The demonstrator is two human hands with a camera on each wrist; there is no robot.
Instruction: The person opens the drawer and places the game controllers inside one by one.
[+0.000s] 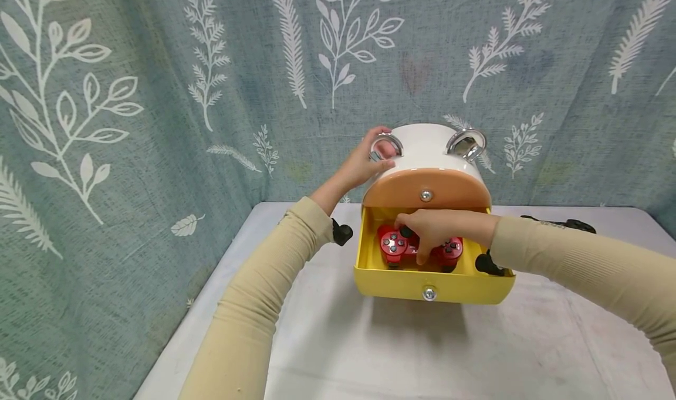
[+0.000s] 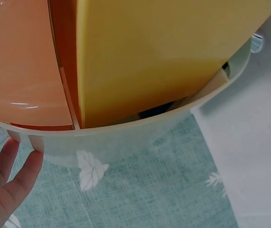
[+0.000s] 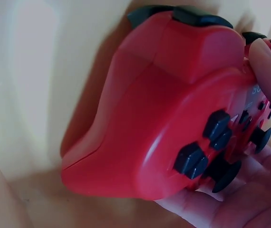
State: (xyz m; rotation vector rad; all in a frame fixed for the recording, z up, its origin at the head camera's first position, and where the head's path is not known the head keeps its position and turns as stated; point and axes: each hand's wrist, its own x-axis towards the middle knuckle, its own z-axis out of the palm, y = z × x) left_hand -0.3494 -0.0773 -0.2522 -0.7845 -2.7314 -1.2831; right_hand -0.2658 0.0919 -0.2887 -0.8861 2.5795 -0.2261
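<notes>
A red game controller (image 1: 393, 243) with black buttons and sticks lies in the pulled-out yellow drawer (image 1: 364, 259). My right hand (image 1: 435, 230) reaches into the drawer and grips the controller's middle between thumb and fingers. In the right wrist view the controller (image 3: 140, 109) is tilted, with its far grip beyond the thumb. My left hand (image 1: 364, 162) is spread against the upper left of the white rounded cabinet (image 1: 422, 142), by one metal ring handle (image 1: 396, 142). In the left wrist view its fingertips press the cabinet's outer side.
An orange drawer (image 1: 391, 190) with a silver knob sits above the yellow one. A second ring (image 1: 467, 139) stands on the cabinet's top right. Behind the right forearm lies a black object (image 1: 578, 226) on the white tabletop (image 1: 560, 335). A leaf-patterned curtain (image 1: 296, 95) hangs behind.
</notes>
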